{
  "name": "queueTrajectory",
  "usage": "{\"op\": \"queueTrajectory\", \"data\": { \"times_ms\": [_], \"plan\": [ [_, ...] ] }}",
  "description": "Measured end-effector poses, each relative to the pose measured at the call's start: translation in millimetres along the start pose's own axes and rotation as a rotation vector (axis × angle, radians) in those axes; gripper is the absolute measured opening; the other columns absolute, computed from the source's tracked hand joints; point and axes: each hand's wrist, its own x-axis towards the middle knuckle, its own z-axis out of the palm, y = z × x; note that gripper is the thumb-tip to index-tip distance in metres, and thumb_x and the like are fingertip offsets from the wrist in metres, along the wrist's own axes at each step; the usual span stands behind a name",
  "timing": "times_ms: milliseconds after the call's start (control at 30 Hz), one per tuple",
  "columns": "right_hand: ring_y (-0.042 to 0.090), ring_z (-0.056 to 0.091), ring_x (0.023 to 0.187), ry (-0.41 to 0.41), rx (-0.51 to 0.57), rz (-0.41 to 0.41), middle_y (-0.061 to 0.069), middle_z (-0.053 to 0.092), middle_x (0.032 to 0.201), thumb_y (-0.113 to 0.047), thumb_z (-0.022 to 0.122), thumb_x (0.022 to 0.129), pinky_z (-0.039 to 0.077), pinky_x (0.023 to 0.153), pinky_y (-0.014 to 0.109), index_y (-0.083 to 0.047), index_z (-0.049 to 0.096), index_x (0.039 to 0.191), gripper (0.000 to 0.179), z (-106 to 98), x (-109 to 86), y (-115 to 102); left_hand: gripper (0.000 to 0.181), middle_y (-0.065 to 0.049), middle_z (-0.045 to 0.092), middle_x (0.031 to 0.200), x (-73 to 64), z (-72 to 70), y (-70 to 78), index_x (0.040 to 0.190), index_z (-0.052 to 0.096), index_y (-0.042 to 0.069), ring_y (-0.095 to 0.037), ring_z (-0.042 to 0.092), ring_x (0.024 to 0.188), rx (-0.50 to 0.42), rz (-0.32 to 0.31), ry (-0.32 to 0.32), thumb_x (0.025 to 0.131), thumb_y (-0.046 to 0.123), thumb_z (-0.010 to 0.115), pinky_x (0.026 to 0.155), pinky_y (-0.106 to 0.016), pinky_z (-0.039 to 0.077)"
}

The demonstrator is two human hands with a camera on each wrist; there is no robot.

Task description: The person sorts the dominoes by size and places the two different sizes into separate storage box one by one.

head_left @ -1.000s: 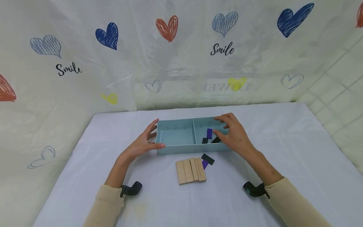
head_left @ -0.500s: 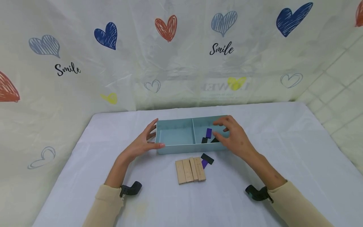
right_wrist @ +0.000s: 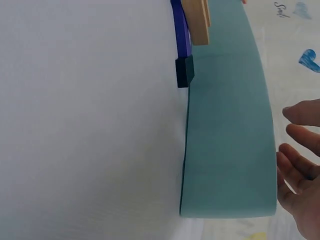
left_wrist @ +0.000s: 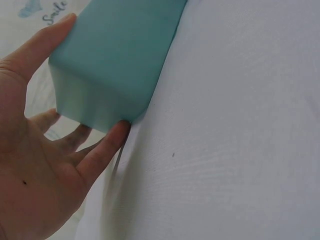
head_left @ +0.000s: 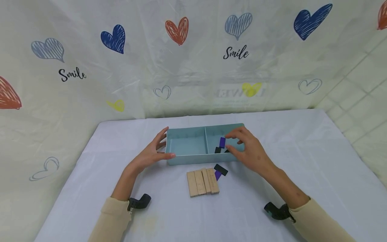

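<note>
A light-blue two-compartment tray (head_left: 181, 159) lies lengthwise on the table. My left hand (head_left: 152, 149) holds its left end, thumb on the front rim and fingers spread against the end wall; the left wrist view shows this hand (left_wrist: 55, 160) around the corner. Over the right compartment, my right hand (head_left: 252, 148) has thumb and index finger apart, with nothing visible between them. Beside its fingertips lies a small purple block (head_left: 222, 142) in that compartment, near a black block (head_left: 217, 150). Another black block (head_left: 227, 151) is mostly hidden by the right thumb.
In front of the tray, several light wooden blocks (head_left: 198, 183) lie side by side. At their right are a black block (head_left: 221, 169) and a purple block (head_left: 218, 175) partly under it. A printed curtain (head_left: 193, 67) hangs behind the table.
My right hand has shifted a little left and down toward the purple block, its thumb covering more of one black block. The left hand stays on the tray's end.
</note>
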Motion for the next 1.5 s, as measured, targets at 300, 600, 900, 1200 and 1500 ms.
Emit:
{"op": "queueTrajectory", "data": {
  "times_ms": [300, 600, 900, 1200, 1500],
  "plan": [
    [0.019, 0.063, 0.108, -0.006, 0.001, 0.001, 0.003, 0.064, 0.120, -0.005, 0.081, 0.089, 0.059, 0.083, 0.042, -0.011, 0.073, 0.115, 0.028, -1.6, -7.4, -3.4, 0.104, -0.005, 0.011, 0.177, 1.0, 0.5, -0.3, 0.162, 0.013, 0.053, -0.039, 0.021, 0.162, -0.005, 0.004, -0.001, 0.087, 0.038, 0.083, 0.123, -0.063, 0.035],
    [0.017, 0.064, 0.106, -0.012, -0.005, -0.017, 0.002, 0.064, 0.120, -0.004, 0.082, 0.087, 0.057, 0.083, 0.031, -0.012, 0.072, 0.117, 0.032, 0.8, -14.3, -8.2, 0.104, -0.005, 0.010, 0.177, 0.1, 0.2, 0.1, 0.163, 0.012, 0.052, -0.040, 0.019, 0.162, 0.003, -0.002, 0.001, 0.088, 0.038, 0.083, 0.123, -0.063, 0.035],
    [0.020, 0.064, 0.104, -0.007, -0.008, -0.039, 0.001, 0.064, 0.118, -0.003, 0.081, 0.088, 0.059, 0.084, 0.033, -0.014, 0.073, 0.116, 0.032, 3.8, -19.9, -11.8, 0.107, -0.007, 0.009, 0.177, 0.6, 0.0, 0.8, 0.165, 0.010, 0.046, -0.041, 0.019, 0.162, 0.015, 0.000, 0.002, 0.088, 0.038, 0.083, 0.122, -0.064, 0.036],
    [0.016, 0.060, 0.107, 0.049, -0.041, -0.021, -0.001, 0.066, 0.117, -0.003, 0.083, 0.086, 0.060, 0.085, 0.039, -0.016, 0.074, 0.113, 0.032, 0.6, -22.4, -17.4, 0.105, -0.007, 0.009, 0.177, 0.2, -0.1, 0.7, 0.163, 0.012, 0.051, -0.040, 0.019, 0.162, 0.007, 0.007, 0.002, 0.088, 0.037, 0.083, 0.123, -0.063, 0.035],
    [0.013, 0.062, 0.102, 0.029, -0.001, -0.027, -0.002, 0.065, 0.117, -0.001, 0.082, 0.086, 0.059, 0.081, 0.034, -0.016, 0.073, 0.113, 0.032, 0.6, -27.8, -18.1, 0.107, -0.006, 0.009, 0.177, 0.0, -0.2, 0.2, 0.166, 0.010, 0.044, -0.040, 0.020, 0.162, 0.007, 0.011, 0.000, 0.088, 0.036, 0.083, 0.123, -0.063, 0.036]
  ]
}}
